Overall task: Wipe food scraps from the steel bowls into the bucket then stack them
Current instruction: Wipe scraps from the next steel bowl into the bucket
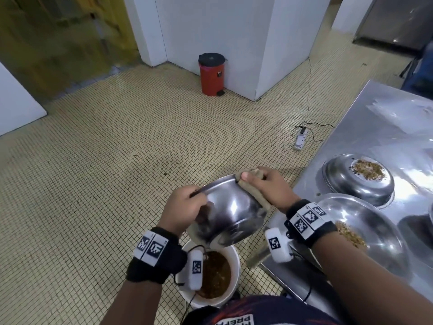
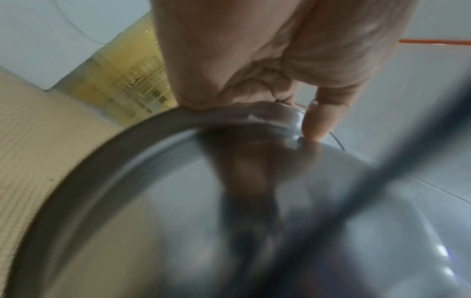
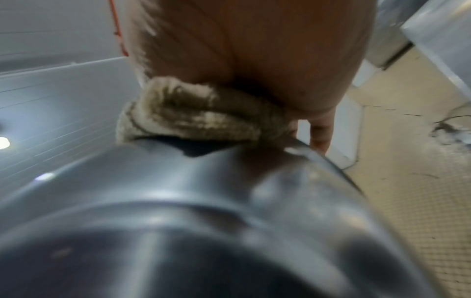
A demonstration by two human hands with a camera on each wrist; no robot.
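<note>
A steel bowl is held tipped on its side above a white bucket of brown scraps on the floor, its opening turned away from me. My left hand grips the bowl's left rim. At the bowl's upper right rim, my right hand holds a beige cloth, seen bunched under the palm as the cloth in the right wrist view. The bowl's inside is hidden. On the steel table two more bowls hold scraps: one bowl near me, and another bowl behind it.
The steel table runs along the right, its corner close to the bucket. A red pedal bin stands by a white pillar. A power strip with a cable lies on the tiled floor beside the table.
</note>
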